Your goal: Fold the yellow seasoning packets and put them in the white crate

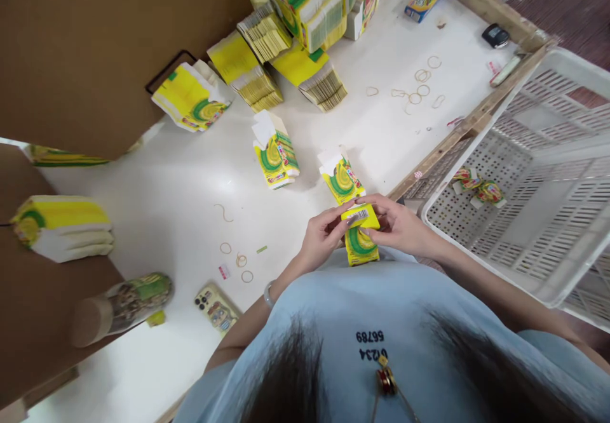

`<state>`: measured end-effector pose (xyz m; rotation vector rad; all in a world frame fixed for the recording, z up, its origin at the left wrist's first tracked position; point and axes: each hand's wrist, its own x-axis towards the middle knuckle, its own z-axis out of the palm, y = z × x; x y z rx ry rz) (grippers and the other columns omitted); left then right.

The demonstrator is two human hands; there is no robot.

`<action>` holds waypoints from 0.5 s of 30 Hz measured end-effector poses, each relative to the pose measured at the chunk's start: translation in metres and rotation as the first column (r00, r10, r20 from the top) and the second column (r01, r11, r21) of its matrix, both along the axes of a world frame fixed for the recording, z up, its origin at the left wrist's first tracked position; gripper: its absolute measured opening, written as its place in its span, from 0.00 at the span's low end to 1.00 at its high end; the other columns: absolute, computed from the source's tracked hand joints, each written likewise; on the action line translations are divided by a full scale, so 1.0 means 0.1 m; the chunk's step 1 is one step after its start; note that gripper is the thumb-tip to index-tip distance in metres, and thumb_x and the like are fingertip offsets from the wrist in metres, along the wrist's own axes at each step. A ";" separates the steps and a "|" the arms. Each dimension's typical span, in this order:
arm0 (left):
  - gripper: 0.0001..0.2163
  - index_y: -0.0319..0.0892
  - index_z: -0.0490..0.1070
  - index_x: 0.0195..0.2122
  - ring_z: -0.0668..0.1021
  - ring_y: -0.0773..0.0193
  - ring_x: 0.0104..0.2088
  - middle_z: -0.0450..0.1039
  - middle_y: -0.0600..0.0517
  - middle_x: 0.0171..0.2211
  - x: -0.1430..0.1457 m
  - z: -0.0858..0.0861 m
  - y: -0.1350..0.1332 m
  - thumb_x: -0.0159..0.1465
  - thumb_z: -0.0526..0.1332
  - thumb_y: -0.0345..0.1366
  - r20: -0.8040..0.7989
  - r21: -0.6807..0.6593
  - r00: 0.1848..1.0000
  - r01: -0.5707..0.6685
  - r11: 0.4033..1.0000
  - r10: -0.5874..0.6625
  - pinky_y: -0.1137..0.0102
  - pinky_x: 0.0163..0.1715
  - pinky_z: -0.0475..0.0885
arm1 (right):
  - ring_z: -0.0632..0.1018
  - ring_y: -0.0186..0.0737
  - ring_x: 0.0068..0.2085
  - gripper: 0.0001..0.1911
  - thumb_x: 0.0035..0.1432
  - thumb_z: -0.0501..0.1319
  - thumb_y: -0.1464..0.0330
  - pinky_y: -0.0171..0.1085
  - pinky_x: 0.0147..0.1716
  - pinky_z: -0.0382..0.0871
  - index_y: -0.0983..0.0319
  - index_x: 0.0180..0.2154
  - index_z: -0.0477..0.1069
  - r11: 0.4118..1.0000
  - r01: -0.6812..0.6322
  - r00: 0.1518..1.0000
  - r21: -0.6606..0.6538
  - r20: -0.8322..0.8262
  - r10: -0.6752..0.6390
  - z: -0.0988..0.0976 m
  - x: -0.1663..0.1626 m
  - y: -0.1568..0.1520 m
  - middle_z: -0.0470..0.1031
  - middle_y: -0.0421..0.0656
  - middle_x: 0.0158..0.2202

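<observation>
Close to my body I hold a small yellow and green carton (362, 251) between both hands; its barcode side faces up. The fingers of my left hand (321, 235) grip its left edge, with the thumb across the barcode. My right hand (398, 225) closes on the right side, thumb pressed to the carton. Just beyond my fingertips lies another carton (342, 178) with raised white flaps, its near end touching or very close to my fingers. To its left a further carton (276, 156) stands with its white flaps up.
Stacks of flat cartons (317, 83) fill the back, near a brown cardboard box (95, 48). Rubber bands (415, 98) lie scattered on the white table. A phone (216, 308) and jar (128, 305) are at left. A white plastic crate (500, 245) with wrapped candies stands right, beside the wooden edge.
</observation>
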<state>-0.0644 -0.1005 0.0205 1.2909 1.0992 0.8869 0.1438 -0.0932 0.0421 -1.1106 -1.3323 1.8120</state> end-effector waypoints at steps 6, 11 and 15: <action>0.21 0.46 0.70 0.64 0.80 0.61 0.42 0.80 0.46 0.43 -0.11 0.02 0.06 0.76 0.51 0.44 -0.165 0.161 0.971 0.198 0.967 -0.171 0.67 0.46 0.75 | 0.84 0.39 0.41 0.22 0.61 0.67 0.60 0.42 0.40 0.83 0.57 0.55 0.76 0.993 -0.091 0.987 -0.071 -0.140 0.080 -0.10 0.07 0.02 0.84 0.43 0.45; 0.21 0.44 0.66 0.64 0.71 0.51 0.58 0.70 0.40 0.59 -0.17 -0.25 0.75 0.72 0.58 0.45 -0.385 0.395 0.916 0.050 0.917 0.116 0.57 0.56 0.70 | 0.83 0.45 0.41 0.20 0.65 0.61 0.51 0.45 0.38 0.81 0.57 0.49 0.79 0.937 0.286 0.912 0.202 0.242 -0.331 -0.12 0.52 0.03 0.83 0.47 0.45; 0.25 0.40 0.68 0.54 0.74 0.56 0.46 0.73 0.43 0.47 -0.16 -0.53 1.45 0.59 0.74 0.39 -0.498 0.334 0.823 -0.111 0.936 0.275 0.60 0.49 0.70 | 0.79 0.63 0.50 0.29 0.67 0.57 0.48 0.61 0.50 0.71 0.61 0.58 0.74 0.789 0.146 0.274 0.597 0.742 -0.612 -0.05 1.17 0.08 0.77 0.63 0.52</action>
